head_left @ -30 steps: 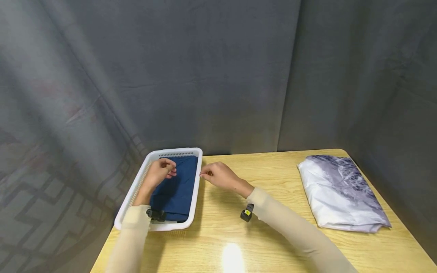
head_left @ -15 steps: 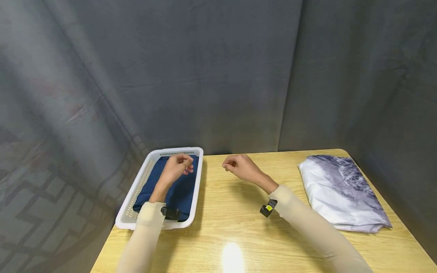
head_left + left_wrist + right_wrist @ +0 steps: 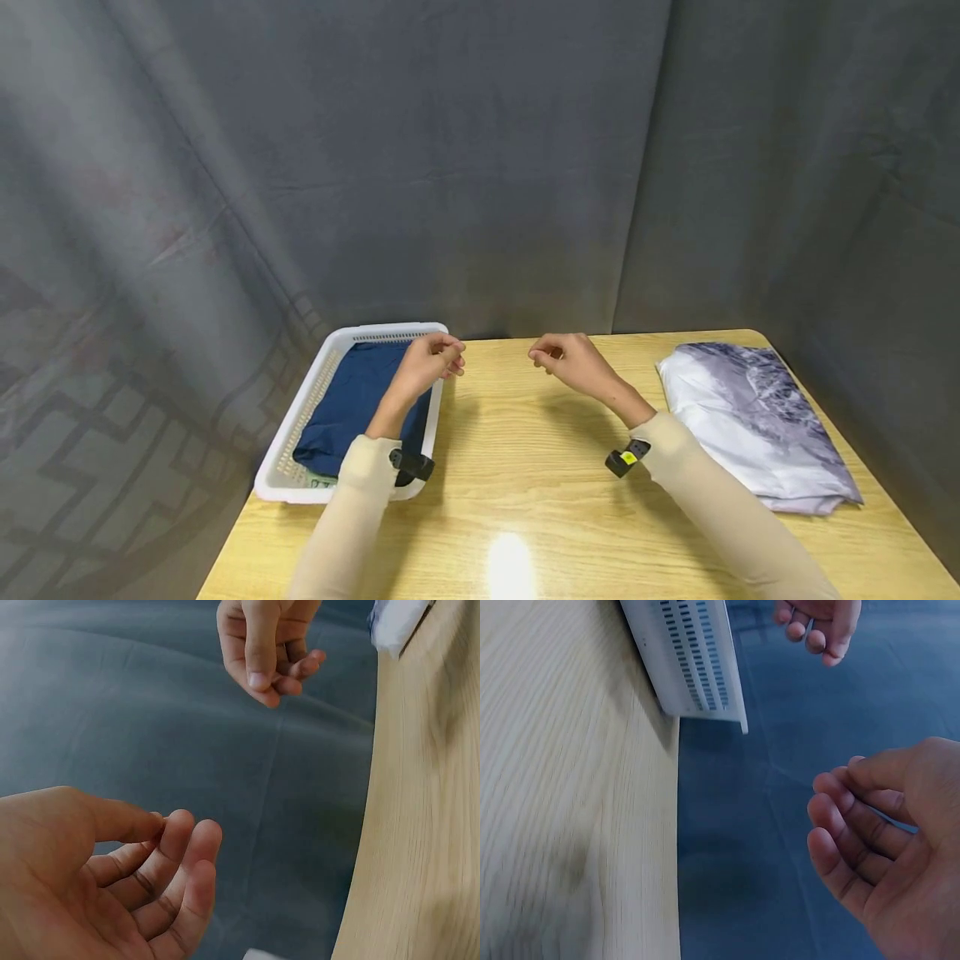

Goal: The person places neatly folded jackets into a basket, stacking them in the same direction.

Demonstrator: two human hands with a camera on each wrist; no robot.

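Note:
My left hand [image 3: 426,367] hovers above the right rim of a white plastic basket [image 3: 300,494], fingers loosely bent and holding nothing. Inside the basket lies a folded navy cloth [image 3: 360,400], partly hidden by my left forearm. To the right, my right hand [image 3: 573,364] hangs over the wooden table, also bent loosely around nothing. In the left wrist view the left thumb tip touches or nearly touches a finger of the left hand [image 3: 112,877]. The right wrist view shows the right hand [image 3: 900,847] in a similar pose, with the basket's slotted wall [image 3: 686,660] beyond.
A folded white and grey patterned fabric [image 3: 750,425] lies on the right of the table [image 3: 517,458]. Grey curtains [image 3: 480,183] stand behind and at both sides. A bit of green print [image 3: 322,481] shows under the navy cloth.
Both hands have moved right, the left from over the navy cloth to the basket's right rim, the right away from the basket. More of the navy cloth's left side is uncovered.

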